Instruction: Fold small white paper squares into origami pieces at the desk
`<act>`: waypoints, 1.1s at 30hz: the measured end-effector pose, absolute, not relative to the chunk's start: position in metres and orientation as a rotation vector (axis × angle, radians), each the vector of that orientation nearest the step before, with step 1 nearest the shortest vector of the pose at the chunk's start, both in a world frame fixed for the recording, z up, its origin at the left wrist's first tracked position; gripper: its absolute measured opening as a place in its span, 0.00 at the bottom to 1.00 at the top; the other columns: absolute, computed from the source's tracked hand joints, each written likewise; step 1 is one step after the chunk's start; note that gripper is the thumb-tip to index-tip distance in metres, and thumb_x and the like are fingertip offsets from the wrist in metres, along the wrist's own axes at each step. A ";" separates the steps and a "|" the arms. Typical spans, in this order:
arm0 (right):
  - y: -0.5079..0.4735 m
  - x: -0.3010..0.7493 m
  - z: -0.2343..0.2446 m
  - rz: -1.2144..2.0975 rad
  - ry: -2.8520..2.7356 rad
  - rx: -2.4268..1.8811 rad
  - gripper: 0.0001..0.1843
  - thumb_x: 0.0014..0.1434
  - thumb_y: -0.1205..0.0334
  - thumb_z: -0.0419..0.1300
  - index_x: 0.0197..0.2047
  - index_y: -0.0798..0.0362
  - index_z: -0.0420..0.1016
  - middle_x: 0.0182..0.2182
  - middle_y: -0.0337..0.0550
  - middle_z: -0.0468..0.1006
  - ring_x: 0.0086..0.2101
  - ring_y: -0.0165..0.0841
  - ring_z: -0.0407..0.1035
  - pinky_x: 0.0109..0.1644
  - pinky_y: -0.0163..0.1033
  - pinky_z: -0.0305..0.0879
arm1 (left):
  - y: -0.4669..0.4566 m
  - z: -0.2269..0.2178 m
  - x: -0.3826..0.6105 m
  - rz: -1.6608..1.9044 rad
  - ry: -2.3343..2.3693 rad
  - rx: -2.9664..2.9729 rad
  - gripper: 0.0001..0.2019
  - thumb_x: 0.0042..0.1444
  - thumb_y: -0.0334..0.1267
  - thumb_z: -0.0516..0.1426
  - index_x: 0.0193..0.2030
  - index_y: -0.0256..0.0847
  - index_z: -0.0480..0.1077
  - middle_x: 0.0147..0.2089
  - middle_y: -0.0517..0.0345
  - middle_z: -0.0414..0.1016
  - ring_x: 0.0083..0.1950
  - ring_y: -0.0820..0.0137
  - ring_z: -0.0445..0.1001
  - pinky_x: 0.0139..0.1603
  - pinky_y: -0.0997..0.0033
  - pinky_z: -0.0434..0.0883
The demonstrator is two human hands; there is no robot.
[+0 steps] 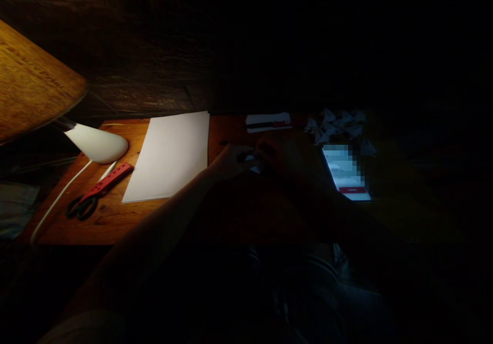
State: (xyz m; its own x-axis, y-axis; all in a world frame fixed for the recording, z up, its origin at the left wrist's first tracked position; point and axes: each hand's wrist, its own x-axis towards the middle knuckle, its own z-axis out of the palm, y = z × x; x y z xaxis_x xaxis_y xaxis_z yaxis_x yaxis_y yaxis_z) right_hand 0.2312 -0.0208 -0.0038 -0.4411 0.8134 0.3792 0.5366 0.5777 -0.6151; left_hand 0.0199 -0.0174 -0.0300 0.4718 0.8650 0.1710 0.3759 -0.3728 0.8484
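Over the middle of the dim table, a small piece of white paper (256, 166) shows between my two hands. My left hand (230, 160) has its fingers closed at the paper's left side. On the other side, my right hand (275, 154) lies mostly in shadow, its fingers bent against the paper. How the paper is folded is too dark to tell. A stack of white paper sheets (173, 154) lies just left of my left hand. Behind my hands, a dark, slim tool with a reddish part (269, 125) rests on white paper strips (265, 118).
A lamp with a brown shade (38, 77) and white base (98, 144) stands at left, its cord (61, 195) trailing forward. Black-handled scissors (87, 208) lie by a red perforated bar (110, 179). At right are a lit phone (341, 169) and several folded paper pieces (335, 126).
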 end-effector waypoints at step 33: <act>-0.018 0.234 -0.008 0.779 -1.950 -0.948 0.03 0.62 0.61 0.63 0.37 0.50 0.77 0.34 0.43 0.82 0.34 0.36 0.73 0.40 0.41 0.68 | -0.013 -0.032 0.018 0.813 1.026 1.932 0.10 0.60 0.43 0.61 0.34 0.38 0.74 0.29 0.62 0.72 0.30 0.73 0.67 0.33 0.73 0.63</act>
